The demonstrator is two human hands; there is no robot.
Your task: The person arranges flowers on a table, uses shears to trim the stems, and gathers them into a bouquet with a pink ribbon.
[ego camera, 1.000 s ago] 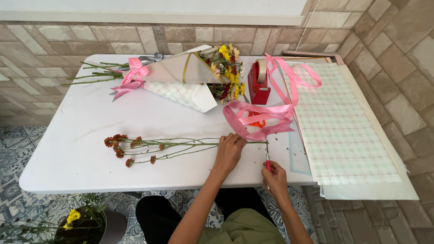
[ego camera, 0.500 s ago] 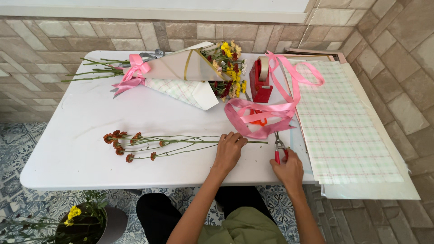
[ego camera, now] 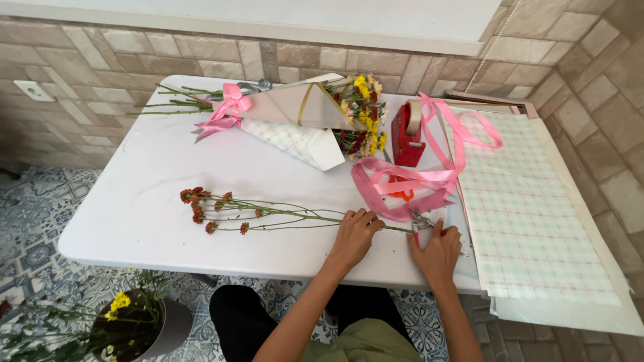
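Note:
Several thin green flower stems [ego camera: 282, 216] with small red-orange blooms [ego camera: 201, 204] lie across the white table [ego camera: 147, 221]. My left hand [ego camera: 355, 234] presses down on the cut ends of these stems. My right hand [ego camera: 437, 251] rests just to the right, holding red-handled pruning shears [ego camera: 421, 221] whose blades sit at the stem ends. A loose pink ribbon [ego camera: 409, 184] lies just beyond both hands.
A wrapped bouquet [ego camera: 302, 114] with a pink bow lies at the back of the table. A red tape dispenser [ego camera: 408, 134] stands beside it. Checked wrapping sheets [ego camera: 530, 214] cover the right side. A pot of yellow flowers [ego camera: 127, 322] stands on the tiled floor.
My right hand has moved up from the table edge to the shears at the stem ends. My left hand stays on the stems.

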